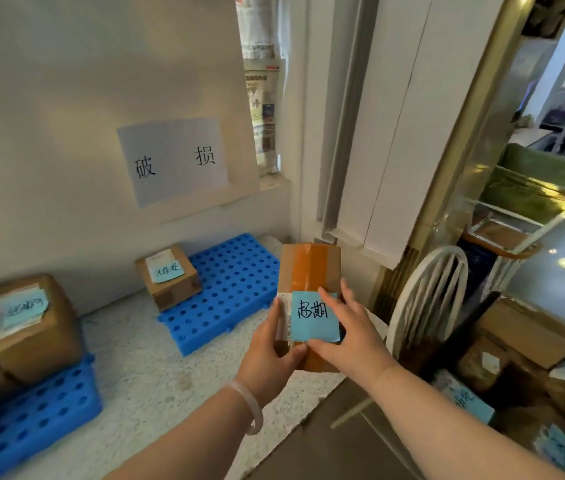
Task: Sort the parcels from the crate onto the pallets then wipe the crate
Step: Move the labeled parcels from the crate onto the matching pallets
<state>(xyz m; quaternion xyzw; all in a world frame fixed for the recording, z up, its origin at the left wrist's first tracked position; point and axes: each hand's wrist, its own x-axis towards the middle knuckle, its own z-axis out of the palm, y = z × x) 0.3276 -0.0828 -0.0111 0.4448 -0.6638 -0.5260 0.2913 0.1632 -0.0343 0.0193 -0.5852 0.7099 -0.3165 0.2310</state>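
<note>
Both hands on parcel.
Fingers of left hand grip its edge; right hand fingers lie flat on top; pallet beyond.

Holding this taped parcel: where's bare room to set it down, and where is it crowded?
Most of the blue perforated plastic pallet under the wall sign is bare, right of the small cardboard box. The speckled floor between the pallets is open too. The left blue pallet has only its front free. The cardboard parcel heap at right is crowded.
</note>
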